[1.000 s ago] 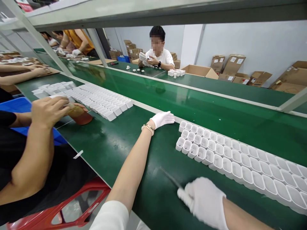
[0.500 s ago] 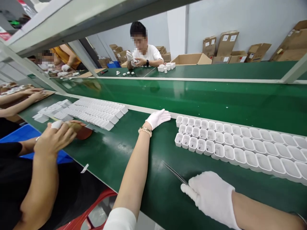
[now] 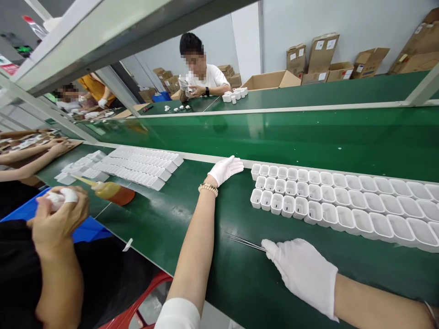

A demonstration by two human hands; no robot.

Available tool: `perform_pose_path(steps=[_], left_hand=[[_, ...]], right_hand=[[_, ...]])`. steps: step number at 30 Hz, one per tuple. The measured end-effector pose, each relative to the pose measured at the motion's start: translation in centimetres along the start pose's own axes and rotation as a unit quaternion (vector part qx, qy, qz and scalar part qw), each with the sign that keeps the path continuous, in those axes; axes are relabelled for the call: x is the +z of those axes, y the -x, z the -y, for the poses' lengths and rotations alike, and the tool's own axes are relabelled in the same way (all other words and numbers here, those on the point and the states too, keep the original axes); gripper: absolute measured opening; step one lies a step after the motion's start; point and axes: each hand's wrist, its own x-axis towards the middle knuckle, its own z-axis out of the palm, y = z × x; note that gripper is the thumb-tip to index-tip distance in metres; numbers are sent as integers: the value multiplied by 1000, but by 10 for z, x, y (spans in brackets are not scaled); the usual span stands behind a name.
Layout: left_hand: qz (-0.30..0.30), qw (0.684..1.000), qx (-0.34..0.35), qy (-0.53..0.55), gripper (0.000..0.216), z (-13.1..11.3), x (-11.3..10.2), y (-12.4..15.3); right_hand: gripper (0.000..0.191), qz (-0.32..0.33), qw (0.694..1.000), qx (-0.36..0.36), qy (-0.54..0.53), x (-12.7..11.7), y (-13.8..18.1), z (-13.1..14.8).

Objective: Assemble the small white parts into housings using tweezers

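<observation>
My left hand (image 3: 226, 170), in a white glove, is stretched out with straight fingers at the far edge of the green table (image 3: 164, 217). It holds nothing. To its right stand several rows of small white plastic cups (image 3: 338, 196), open at the top; some of the nearer left ones have a small dark mark or piece inside. My right hand (image 3: 302, 272), also gloved, is closed around metal tweezers (image 3: 246, 243) in front of the cups. The tweezers point left, low over the table, and their tips are slightly apart.
At left a co-worker's hands (image 3: 60, 205) hold something white, beside a bottle of amber liquid (image 3: 113, 192) lying on its side. More white cups (image 3: 144, 164) stand behind it. A green belt (image 3: 222, 132) runs beyond the rail; another person (image 3: 206, 77) sits across it.
My right hand has turned a little, and the tweezers now lie flatter, pointing more to the left. My left hand stays put. The co-worker has let go of the bottle.
</observation>
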Motion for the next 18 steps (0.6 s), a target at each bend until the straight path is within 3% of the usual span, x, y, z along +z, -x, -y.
perform_pose_path(steps=[5, 11, 13, 18], left_hand=[[-3, 999, -14, 38, 32, 1, 0, 0], [-5, 997, -29, 65, 34, 2, -1, -1], [-6, 997, -31, 69, 34, 2, -1, -1], [-5, 997, -32, 73, 32, 2, -2, 0]], right_hand=[[29, -39, 997, 30, -53, 9, -7, -2], [23, -43, 987, 62, -144, 7, -11, 4], [22, -18, 964, 95, -247, 3, -8, 5], [16, 55, 867, 156, -470, -7, -4, -1]])
